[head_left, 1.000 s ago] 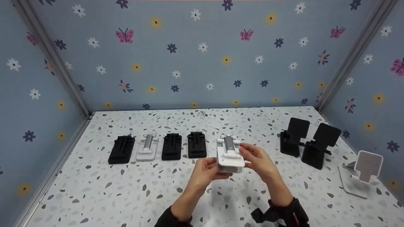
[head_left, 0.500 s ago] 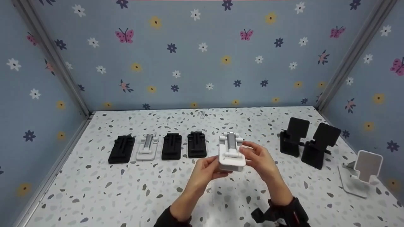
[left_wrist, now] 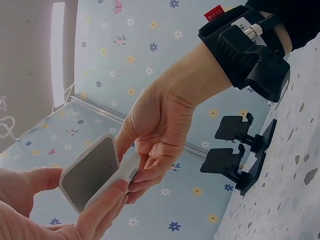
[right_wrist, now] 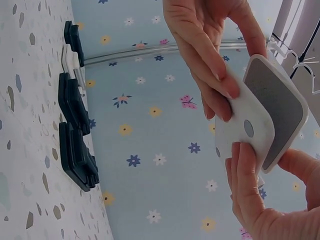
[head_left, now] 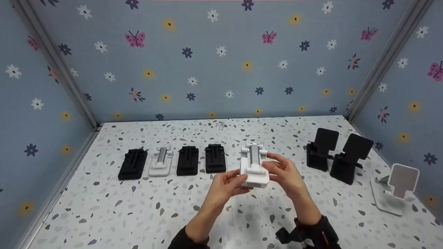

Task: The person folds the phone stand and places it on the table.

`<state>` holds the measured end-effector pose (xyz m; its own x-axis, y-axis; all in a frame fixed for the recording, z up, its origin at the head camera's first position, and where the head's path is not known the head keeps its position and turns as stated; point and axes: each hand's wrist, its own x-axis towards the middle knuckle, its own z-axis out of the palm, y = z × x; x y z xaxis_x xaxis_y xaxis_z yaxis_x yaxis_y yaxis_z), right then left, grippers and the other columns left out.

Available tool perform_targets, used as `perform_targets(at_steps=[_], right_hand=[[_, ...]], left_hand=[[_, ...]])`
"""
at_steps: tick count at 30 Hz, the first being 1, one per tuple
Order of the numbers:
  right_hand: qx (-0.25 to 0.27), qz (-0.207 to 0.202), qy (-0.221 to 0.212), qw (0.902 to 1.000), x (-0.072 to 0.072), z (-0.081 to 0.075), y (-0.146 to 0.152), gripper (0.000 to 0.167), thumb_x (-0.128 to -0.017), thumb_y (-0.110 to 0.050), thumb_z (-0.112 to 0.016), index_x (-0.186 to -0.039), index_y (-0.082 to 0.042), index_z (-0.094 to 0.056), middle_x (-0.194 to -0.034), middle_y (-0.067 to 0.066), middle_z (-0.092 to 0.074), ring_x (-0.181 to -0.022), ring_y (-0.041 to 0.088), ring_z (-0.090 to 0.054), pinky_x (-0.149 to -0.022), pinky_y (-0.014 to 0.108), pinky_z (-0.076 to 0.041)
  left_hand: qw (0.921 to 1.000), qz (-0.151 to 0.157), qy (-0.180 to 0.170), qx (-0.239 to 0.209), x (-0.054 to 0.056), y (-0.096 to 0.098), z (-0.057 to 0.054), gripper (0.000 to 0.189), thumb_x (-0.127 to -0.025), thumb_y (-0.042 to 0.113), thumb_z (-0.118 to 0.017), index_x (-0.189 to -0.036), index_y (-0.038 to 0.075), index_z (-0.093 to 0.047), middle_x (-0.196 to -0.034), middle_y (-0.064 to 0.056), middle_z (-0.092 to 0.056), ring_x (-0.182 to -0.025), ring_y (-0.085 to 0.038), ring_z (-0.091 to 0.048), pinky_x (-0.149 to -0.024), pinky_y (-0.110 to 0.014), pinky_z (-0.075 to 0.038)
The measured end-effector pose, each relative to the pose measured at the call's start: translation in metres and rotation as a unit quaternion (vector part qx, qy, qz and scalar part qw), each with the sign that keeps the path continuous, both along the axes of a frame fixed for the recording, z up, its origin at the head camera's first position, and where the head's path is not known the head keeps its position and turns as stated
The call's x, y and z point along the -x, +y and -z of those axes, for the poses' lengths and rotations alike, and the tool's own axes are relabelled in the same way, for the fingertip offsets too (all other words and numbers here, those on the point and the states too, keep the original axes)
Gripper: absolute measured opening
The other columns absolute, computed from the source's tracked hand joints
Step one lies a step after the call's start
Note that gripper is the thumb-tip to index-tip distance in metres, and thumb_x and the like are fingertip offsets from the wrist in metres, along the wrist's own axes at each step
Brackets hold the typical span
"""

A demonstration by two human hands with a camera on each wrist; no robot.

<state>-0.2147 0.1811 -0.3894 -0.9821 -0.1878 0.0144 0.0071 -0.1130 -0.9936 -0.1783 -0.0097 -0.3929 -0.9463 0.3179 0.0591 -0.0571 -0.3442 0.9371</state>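
Note:
A white phone stand (head_left: 254, 169) with a grey hinge arm is held above the table by both hands. My left hand (head_left: 224, 188) grips its left side, thumb on the near edge and fingers underneath. On the opposite side, my right hand (head_left: 285, 176) pinches it between thumb and fingers. The right wrist view shows its grey-padded plate (right_wrist: 280, 110) and white base (right_wrist: 242, 125) at a narrow angle, partly folded together. Both hands' fingers lie against the base, and the thumbs are at the plate.
Left of the hands, a row of folded stands lies flat: black (head_left: 133, 164), white (head_left: 161, 162), black (head_left: 188, 161) and black (head_left: 215, 159). To the right, two black stands (head_left: 322, 148) and a white stand (head_left: 403, 181) stand unfolded. Flower-patterned panels (head_left: 221, 69) enclose the speckled table (head_left: 138, 214).
The held stand has risen slightly and shifted a little right. Its plate and base look closer together. My left thumb has come onto the near edge.

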Motion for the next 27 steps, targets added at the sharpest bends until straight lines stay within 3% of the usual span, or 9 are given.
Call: perform_targets(at_steps=[8, 15, 23, 27], right_hand=[[0.013, -0.012, 0.006, 0.9998, 0.000, 0.001, -0.001, 0.049, -0.085, 0.001, -0.054, -0.127, 0.012, -0.031, -0.087, 0.008, -0.061, -0.077, 0.017, -0.060, -0.065, 0.029, -0.054], [0.013, 0.010, 0.005, 0.9998, -0.001, 0.002, -0.004, 0.047, -0.082, 0.005, -0.056, -0.123, 0.012, -0.035, -0.084, 0.009, -0.062, -0.072, 0.018, -0.061, -0.060, 0.026, -0.053], [-0.013, 0.008, 0.012, 0.9998, -0.001, 0.005, -0.003, 0.048, -0.085, -0.003, -0.057, -0.125, 0.011, -0.036, -0.091, 0.013, -0.061, -0.076, 0.019, -0.061, -0.066, 0.030, -0.054], [-0.043, 0.010, 0.030, 0.9986, -0.001, 0.006, 0.012, 0.043, -0.087, -0.006, -0.055, -0.124, 0.010, -0.040, -0.094, 0.017, -0.061, -0.075, 0.021, -0.061, -0.070, 0.034, -0.054]], left_hand=[[0.9999, 0.003, 0.011, -0.008, -0.002, -0.001, -0.001, 0.042, -0.087, -0.001, -0.052, -0.120, -0.022, -0.037, -0.102, -0.031, -0.056, -0.082, -0.029, -0.063, -0.075, -0.035, -0.053], [0.9998, -0.005, 0.017, -0.008, -0.001, -0.001, 0.002, 0.040, -0.085, -0.006, -0.052, -0.118, -0.024, -0.037, -0.100, -0.033, -0.056, -0.081, -0.033, -0.062, -0.073, -0.035, -0.054], [0.9999, -0.012, 0.005, -0.007, 0.000, -0.007, 0.003, 0.039, -0.085, -0.006, -0.051, -0.117, -0.023, -0.037, -0.102, -0.034, -0.055, -0.081, -0.033, -0.063, -0.073, -0.034, -0.054], [0.9996, -0.025, -0.001, 0.010, 0.001, -0.018, 0.005, 0.039, -0.086, -0.006, -0.050, -0.118, -0.024, -0.036, -0.103, -0.034, -0.054, -0.081, -0.032, -0.063, -0.074, -0.033, -0.053]])
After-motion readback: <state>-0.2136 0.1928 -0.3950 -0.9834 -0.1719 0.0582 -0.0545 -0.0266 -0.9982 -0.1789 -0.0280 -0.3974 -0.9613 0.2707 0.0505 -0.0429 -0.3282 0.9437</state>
